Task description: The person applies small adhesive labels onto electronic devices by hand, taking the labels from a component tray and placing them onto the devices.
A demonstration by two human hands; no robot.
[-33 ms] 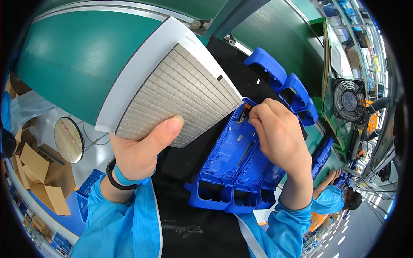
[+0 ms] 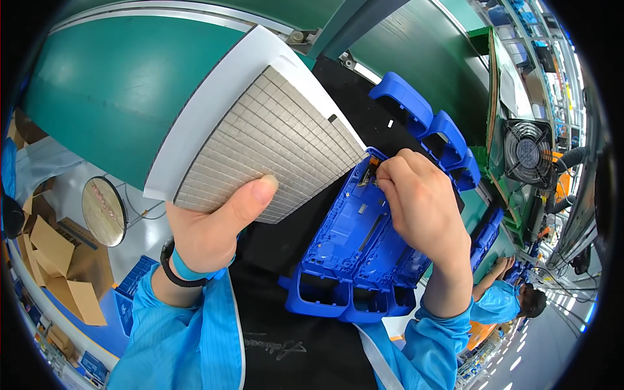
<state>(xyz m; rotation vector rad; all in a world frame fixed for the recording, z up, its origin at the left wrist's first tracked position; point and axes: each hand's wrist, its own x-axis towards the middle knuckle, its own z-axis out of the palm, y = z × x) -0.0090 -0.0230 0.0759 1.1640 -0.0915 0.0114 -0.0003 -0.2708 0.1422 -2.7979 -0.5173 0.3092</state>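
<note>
My left hand (image 2: 214,227) grips a white backing sheet by its near edge, thumb on top. Small grey rectangular pads (image 2: 266,143) cover most of the sheet in a tight grid, and one dark gap shows near its right edge. My right hand (image 2: 419,198) is closed in a pinch at the far end of a blue plastic housing (image 2: 338,240); whatever its fingertips hold is hidden. Beside those fingertips, a small orange part (image 2: 373,162) shows inside the housing. The housing lies open side up, with ribs and frame-like openings at its near end.
A black mat (image 2: 279,286) lies under the housing. More blue frame-shaped parts (image 2: 406,101) stand beyond it, near a small white piece (image 2: 390,123). A fan (image 2: 528,153) is at right, a co-worker (image 2: 504,299) farther off. Cardboard boxes (image 2: 68,266) and a round stool (image 2: 104,211) stand left.
</note>
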